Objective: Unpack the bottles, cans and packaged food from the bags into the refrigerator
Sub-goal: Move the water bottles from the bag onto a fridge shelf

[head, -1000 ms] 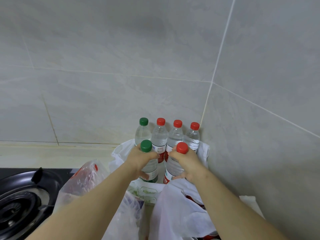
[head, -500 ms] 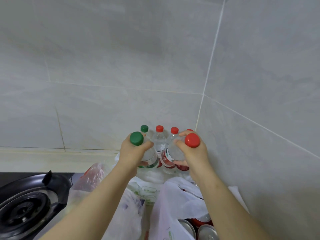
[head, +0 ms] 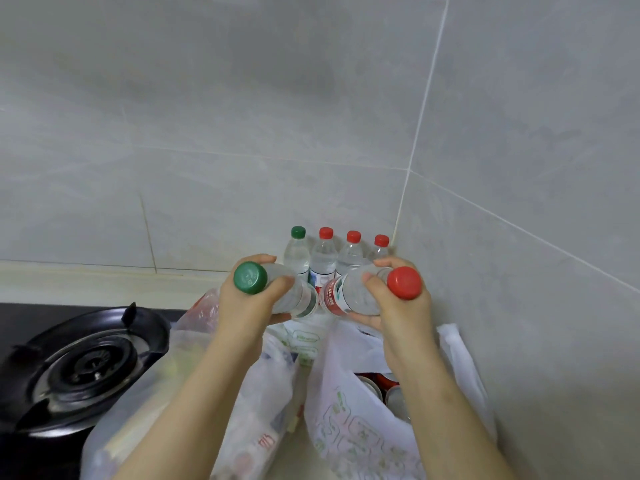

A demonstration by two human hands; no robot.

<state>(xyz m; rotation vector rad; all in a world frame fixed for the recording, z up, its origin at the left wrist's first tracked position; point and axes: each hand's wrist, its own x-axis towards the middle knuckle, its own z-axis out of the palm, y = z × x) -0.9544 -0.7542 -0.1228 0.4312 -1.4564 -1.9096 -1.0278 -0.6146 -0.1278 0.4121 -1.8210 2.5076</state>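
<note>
My left hand (head: 247, 308) grips a clear water bottle with a green cap (head: 250, 277), tilted so the cap points toward me. My right hand (head: 398, 308) grips a clear bottle with a red cap (head: 403, 283) and a red label, tilted the same way. Both are lifted above the bags. Behind them, several more water bottles (head: 325, 258) stand upright in the wall corner, one green-capped and three red-capped. A white plastic bag (head: 349, 420) under my right arm holds cans (head: 394, 400). A clear bag (head: 256, 410) lies under my left arm.
A black gas stove burner (head: 90, 365) sits at the left on the counter. Grey tiled walls meet in a corner close behind the bottles and run along the right side. Another thin bag (head: 197, 317) lies next to the stove.
Both hands have lifted their bottles out of the standing group, raised them and tipped the caps toward me. The bag of cans has come into view.
</note>
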